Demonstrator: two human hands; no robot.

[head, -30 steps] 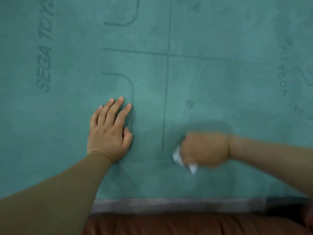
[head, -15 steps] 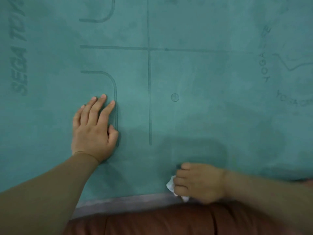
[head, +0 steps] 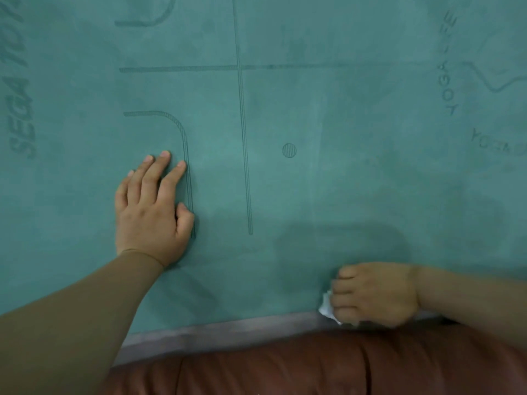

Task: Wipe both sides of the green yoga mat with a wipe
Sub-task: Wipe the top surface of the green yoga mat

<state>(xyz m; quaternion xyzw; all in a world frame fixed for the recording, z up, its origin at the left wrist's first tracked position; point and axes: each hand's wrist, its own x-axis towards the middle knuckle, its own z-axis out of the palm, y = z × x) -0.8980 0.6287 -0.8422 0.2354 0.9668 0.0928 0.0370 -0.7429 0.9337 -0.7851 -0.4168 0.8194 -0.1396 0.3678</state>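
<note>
The green yoga mat (head: 313, 109) fills almost the whole view, printed with dark guide lines, a dot and lettering. My left hand (head: 151, 212) lies flat on it, fingers straight, pressing it down left of centre. Near the mat's front edge at lower right, my right hand (head: 373, 293) grips a crumpled white wipe (head: 326, 307) and presses it onto the mat. Only the wipe's left corner shows past my fingers.
A grey strip (head: 222, 334) runs along the mat's near edge. Below it lies a reddish-brown padded surface (head: 285, 369). Darker damp patches show on the mat around my right hand.
My right hand has carried the wipe from the mat's middle down to the front edge, then to the right along it. The left hand stayed pressed in place.
</note>
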